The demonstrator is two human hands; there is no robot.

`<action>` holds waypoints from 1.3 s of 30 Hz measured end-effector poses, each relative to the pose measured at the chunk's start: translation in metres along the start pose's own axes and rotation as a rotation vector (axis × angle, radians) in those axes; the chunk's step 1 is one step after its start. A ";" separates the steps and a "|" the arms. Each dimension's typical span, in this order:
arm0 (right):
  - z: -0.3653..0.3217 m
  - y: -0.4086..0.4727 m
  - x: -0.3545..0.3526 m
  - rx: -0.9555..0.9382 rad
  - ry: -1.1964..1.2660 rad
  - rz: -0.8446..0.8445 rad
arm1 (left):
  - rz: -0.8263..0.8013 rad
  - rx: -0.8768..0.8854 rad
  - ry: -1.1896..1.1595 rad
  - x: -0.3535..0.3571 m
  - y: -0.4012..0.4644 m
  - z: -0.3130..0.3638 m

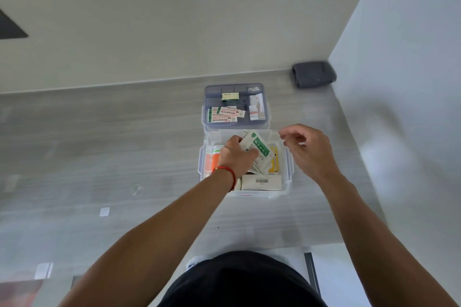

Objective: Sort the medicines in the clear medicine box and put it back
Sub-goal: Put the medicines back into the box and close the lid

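Observation:
The clear medicine box (288, 157) stands open on the grey counter. My left hand (235, 157) is inside it, gripping a stack of white sachets with green labels (260, 151). My right hand (308, 149) hovers over the box's right rim, fingers curled and apart, holding nothing. In the box lie a white carton with a barcode (262, 182), a yellow packet (274, 162) and an orange-and-white bottle (215, 157). Behind the box sits its grey divided tray (207, 117), holding red-and-green plaster packs (223, 114), a small green-white carton (230, 96) and white packets (255, 107).
A folded dark grey cloth (313, 74) lies in the far right corner against the wall. The white wall (399, 82) closes the right side. A small white slip (104, 211) lies on the counter (124, 144) at the left. The counter's front edge is near my body.

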State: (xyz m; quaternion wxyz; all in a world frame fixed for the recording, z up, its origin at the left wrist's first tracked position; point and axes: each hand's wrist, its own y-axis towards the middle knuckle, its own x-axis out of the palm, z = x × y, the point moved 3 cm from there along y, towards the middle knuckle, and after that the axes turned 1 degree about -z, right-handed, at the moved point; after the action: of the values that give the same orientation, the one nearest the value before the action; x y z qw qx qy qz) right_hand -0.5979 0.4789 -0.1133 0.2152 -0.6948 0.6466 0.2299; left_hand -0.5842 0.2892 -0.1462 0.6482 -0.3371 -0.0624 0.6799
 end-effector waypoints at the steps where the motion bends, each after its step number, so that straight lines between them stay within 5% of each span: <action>1: 0.002 -0.001 -0.001 -0.001 0.002 0.000 | 0.045 0.004 0.057 0.005 -0.001 0.001; 6: 0.009 -0.004 -0.002 0.022 0.025 -0.001 | 0.220 0.039 0.149 0.035 -0.009 0.008; 12: 0.009 -0.007 0.002 -0.082 -0.084 -0.061 | 0.133 0.069 0.287 0.043 -0.008 0.005; 16: 0.006 -0.008 0.019 -0.168 -0.341 -0.250 | 0.181 0.200 0.442 0.013 -0.005 -0.008; 21: 0.000 -0.010 0.049 -0.242 -0.620 -0.331 | -0.004 0.364 0.847 -0.005 0.003 -0.031; 34: 0.003 -0.016 0.077 -0.264 -0.780 -0.294 | -0.163 0.710 1.259 -0.035 0.023 0.002; 39: 0.005 -0.017 0.080 -0.271 -0.753 -0.363 | -0.228 0.806 1.105 -0.034 0.022 -0.018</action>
State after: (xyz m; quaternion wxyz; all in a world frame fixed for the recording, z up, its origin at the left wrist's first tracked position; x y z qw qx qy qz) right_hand -0.5761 0.4193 -0.1646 0.3795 -0.6868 0.3546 0.5084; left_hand -0.5950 0.2484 -0.1589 0.7270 -0.3582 0.4993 0.3064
